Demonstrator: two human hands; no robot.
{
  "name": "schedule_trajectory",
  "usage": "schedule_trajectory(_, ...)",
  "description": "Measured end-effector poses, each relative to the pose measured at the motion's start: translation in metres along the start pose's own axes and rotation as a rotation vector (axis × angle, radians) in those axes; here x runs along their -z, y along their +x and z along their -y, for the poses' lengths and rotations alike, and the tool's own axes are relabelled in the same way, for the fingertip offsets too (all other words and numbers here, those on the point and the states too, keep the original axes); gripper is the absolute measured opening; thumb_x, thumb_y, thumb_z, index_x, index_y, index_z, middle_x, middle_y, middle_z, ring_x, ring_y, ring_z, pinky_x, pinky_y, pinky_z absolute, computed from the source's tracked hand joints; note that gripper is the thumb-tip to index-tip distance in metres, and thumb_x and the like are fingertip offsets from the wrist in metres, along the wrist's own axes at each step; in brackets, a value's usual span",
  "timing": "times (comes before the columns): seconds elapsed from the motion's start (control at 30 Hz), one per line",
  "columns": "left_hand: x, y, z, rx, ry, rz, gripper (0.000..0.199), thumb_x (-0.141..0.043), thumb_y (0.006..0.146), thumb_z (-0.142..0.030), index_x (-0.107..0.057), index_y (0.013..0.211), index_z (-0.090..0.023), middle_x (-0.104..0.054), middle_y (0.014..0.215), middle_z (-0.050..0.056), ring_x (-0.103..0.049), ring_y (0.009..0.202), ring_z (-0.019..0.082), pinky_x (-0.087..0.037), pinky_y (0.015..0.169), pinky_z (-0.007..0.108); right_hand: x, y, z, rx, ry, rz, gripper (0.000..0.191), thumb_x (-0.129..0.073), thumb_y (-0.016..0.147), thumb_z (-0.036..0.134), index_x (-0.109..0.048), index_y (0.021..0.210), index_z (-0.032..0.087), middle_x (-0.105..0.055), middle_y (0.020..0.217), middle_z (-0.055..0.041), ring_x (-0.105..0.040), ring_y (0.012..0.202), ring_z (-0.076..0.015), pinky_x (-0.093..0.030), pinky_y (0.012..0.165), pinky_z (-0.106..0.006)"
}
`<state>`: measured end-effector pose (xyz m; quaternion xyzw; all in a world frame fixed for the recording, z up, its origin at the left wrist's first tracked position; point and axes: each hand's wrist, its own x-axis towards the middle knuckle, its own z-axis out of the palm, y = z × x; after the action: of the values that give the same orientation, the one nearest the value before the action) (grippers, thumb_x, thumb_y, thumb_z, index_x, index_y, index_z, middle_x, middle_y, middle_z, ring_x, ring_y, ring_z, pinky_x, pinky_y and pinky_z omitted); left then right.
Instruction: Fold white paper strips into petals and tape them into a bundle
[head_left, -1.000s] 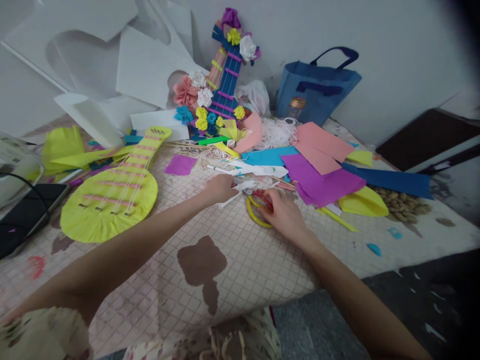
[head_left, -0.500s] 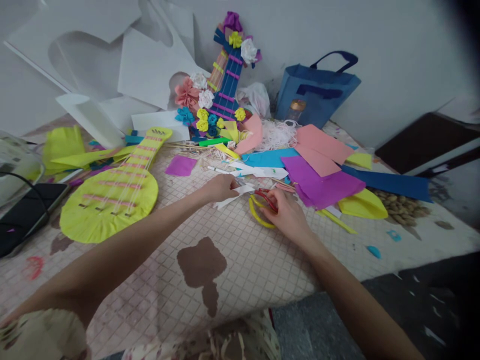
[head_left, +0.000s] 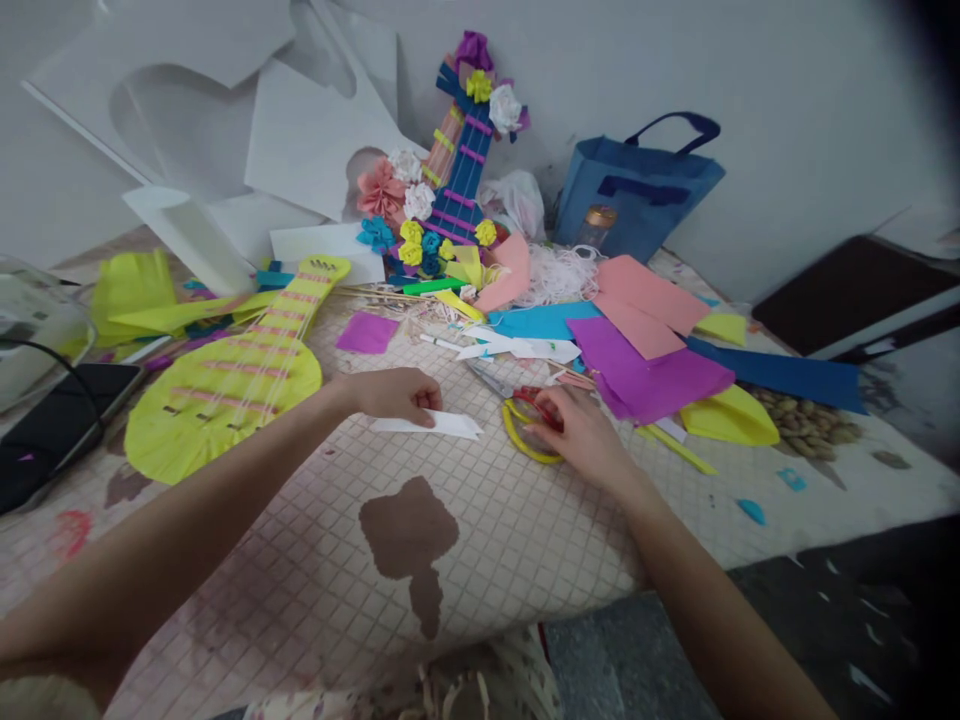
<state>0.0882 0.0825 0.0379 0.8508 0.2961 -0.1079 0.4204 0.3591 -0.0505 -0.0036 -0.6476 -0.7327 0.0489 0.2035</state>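
Observation:
My left hand (head_left: 405,393) is closed, its thumb and fingers pinching a folded white paper strip (head_left: 450,425) just over the tablecloth. To the right, my right hand (head_left: 585,425) curls round the red handles of a pair of scissors (head_left: 491,380). Their blades point up and left, away from the strip. A curved yellow band (head_left: 517,435) lies under the scissors and my right fingers; I cannot tell what it belongs to. Beyond the scissors are more white paper pieces (head_left: 544,348).
A yellow paper-covered toy guitar (head_left: 225,385) lies at left, near a phone (head_left: 67,430). At the back stand a flower-decorated blue guitar (head_left: 461,170) and a blue bag (head_left: 637,190). Purple crepe paper (head_left: 645,375) and peanuts (head_left: 806,425) are on the right.
My left hand has drawn the white strip left and toward me, away from the scissors. My right hand stays on the scissors, whose blades now show.

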Motion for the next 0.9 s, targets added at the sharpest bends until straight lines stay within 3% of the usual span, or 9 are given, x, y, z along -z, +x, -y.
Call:
schedule_trajectory(0.13,-0.004,-0.010,0.001,-0.003,0.002,-0.049,0.025,-0.056,0.074,-0.030,-0.064,0.094,-0.016,-0.067,0.080,0.002,-0.059,0.070,0.013,-0.042,0.060,0.021,0.013,0.011,0.010,0.010,0.142,-0.088,0.012,-0.052,0.087,0.031,-0.055,0.088,0.020,-0.062,0.088,-0.0059,-0.058,0.080,-0.0186,-0.045,0.066,-0.029)
schedule_trajectory(0.2,-0.004,-0.015,-0.001,-0.004,-0.027,-0.059,0.023,-0.056,0.074,-0.031,-0.064,0.090,-0.016,-0.066,0.076,0.001,-0.057,0.066,0.012,-0.041,0.058,0.020,0.017,0.020,0.024,0.061,0.195,-0.073,0.012,-0.050,0.088,0.029,-0.057,0.086,0.019,-0.062,0.083,-0.0046,-0.056,0.075,-0.0165,-0.044,0.065,-0.028)
schedule_trajectory(0.37,-0.006,-0.027,-0.011,-0.012,-0.118,-0.061,0.029,-0.059,0.072,-0.033,-0.059,0.095,-0.015,-0.062,0.076,0.001,-0.054,0.066,0.012,-0.040,0.058,0.021,0.013,0.047,0.076,0.217,0.399,0.245,0.026,-0.051,0.087,0.036,-0.060,0.102,0.017,-0.063,0.103,-0.0081,-0.058,0.086,-0.0164,-0.044,0.070,-0.027)
schedule_trajectory(0.43,-0.007,-0.030,-0.012,0.006,-0.098,-0.127,0.032,-0.064,0.069,-0.033,-0.057,0.095,-0.015,-0.062,0.078,0.001,-0.055,0.069,0.013,-0.040,0.058,0.021,0.006,0.058,0.091,0.248,0.448,0.388,0.030,-0.051,0.087,0.041,-0.063,0.096,0.015,-0.066,0.089,-0.0066,-0.058,0.077,-0.0152,-0.042,0.065,-0.026)
schedule_trajectory(0.57,-0.008,-0.040,-0.008,0.015,-0.128,-0.236,0.034,-0.068,0.065,-0.031,-0.056,0.093,-0.016,-0.063,0.077,0.001,-0.058,0.070,0.015,-0.040,0.059,0.023,-0.012,0.076,0.099,0.224,0.704,0.645,0.020,-0.059,0.081,0.034,-0.063,0.084,0.014,-0.062,0.072,-0.0010,-0.053,0.064,-0.0108,-0.038,0.059,-0.023)
schedule_trajectory(0.7,-0.006,-0.054,0.006,-0.018,-0.286,-0.289,0.034,-0.070,0.067,-0.034,-0.059,0.094,-0.016,-0.062,0.073,0.001,-0.058,0.068,0.016,-0.041,0.060,0.025,-0.027,0.081,0.094,0.161,0.939,0.699,0.017,-0.063,0.076,0.031,-0.060,0.076,0.015,-0.055,0.065,0.0033,-0.047,0.059,-0.0077,-0.035,0.055,-0.021)
schedule_trajectory(0.77,-0.006,-0.062,0.015,-0.016,-0.406,-0.475,0.039,-0.070,0.069,-0.036,-0.059,0.100,-0.017,-0.064,0.081,0.003,-0.059,0.074,0.017,-0.043,0.065,0.026,-0.032,0.078,0.094,0.066,1.019,0.644,0.019,-0.065,0.074,0.033,-0.060,0.075,0.015,-0.053,0.064,0.0045,-0.044,0.056,-0.0069,-0.032,0.052,-0.021)
schedule_trajectory(0.87,-0.015,-0.069,0.025,-0.022,-0.763,-0.961,0.043,-0.067,0.075,-0.037,-0.054,0.112,-0.018,-0.064,0.099,0.006,-0.060,0.086,0.017,-0.046,0.072,0.028,-0.037,0.074,0.101,-0.101,1.163,0.463,0.022,-0.065,0.074,0.037,-0.058,0.074,0.016,-0.050,0.062,0.0056,-0.042,0.053,-0.0060,-0.029,0.048,-0.020)
schedule_trajectory(0.9,-0.021,-0.069,0.026,-0.026,-0.924,-1.071,0.040,-0.065,0.078,-0.037,-0.055,0.110,-0.017,-0.064,0.102,0.008,-0.061,0.087,0.017,-0.047,0.074,0.028,-0.038,0.073,0.105,-0.148,1.207,0.396,0.023,-0.065,0.073,0.038,-0.058,0.073,0.017,-0.049,0.061,0.0060,-0.041,0.052,-0.0059,-0.029,0.047,-0.020)
